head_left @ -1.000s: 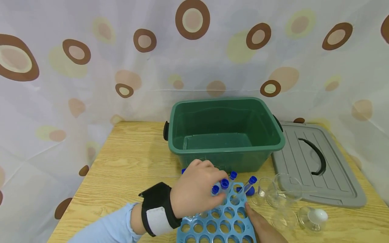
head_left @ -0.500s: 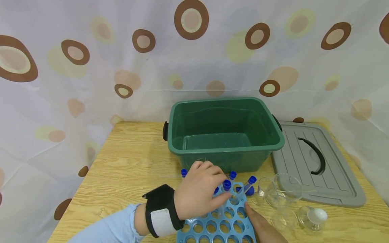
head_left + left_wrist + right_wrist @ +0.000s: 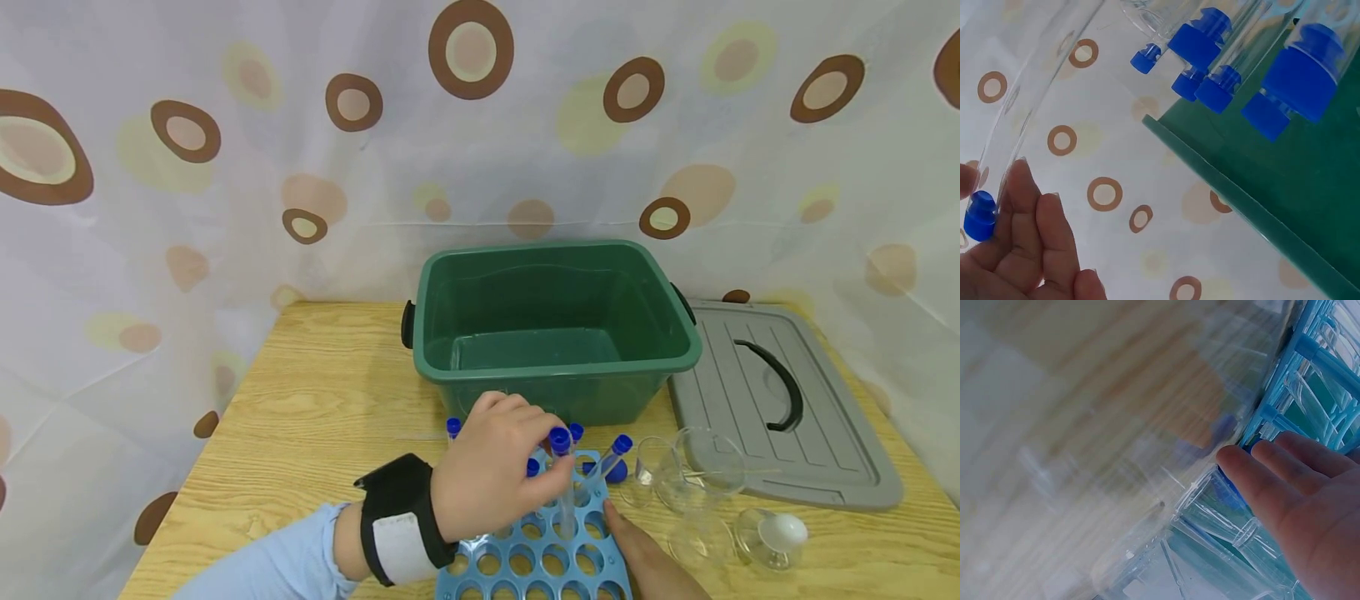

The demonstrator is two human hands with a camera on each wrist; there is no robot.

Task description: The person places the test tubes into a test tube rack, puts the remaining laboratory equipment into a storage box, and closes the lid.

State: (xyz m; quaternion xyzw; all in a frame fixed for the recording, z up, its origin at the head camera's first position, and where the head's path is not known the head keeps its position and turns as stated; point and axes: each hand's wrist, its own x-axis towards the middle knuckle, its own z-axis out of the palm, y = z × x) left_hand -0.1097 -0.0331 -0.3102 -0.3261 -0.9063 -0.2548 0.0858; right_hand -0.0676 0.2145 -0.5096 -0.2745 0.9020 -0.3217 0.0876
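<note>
My left hand (image 3: 495, 467) pinches a clear test tube (image 3: 566, 500) with a blue cap (image 3: 559, 442) between thumb and fingers, just under the cap. Its lower end overlaps a hole of the light blue test tube rack (image 3: 521, 542) in the head view. In the left wrist view the pinched test tube (image 3: 1025, 87) stands apart from several other blue-capped tubes (image 3: 1300, 81). One capped tube (image 3: 611, 458) leans in the rack's far right corner. My right hand (image 3: 648, 554) touches the rack's right side, its fingers (image 3: 1266, 481) extended in the right wrist view.
A green bin (image 3: 558, 375) with black handles stands behind the rack. Its grey lid (image 3: 780, 408) lies to the right. Clear glassware (image 3: 697, 475), a glass piece with a white knob (image 3: 783, 533) and a dark blue bulb (image 3: 617, 472) are right of the rack.
My left hand has brought the pinched test tube slightly up and to the right, and more of the tube shows below the fingers. My right hand has stayed at the rack.
</note>
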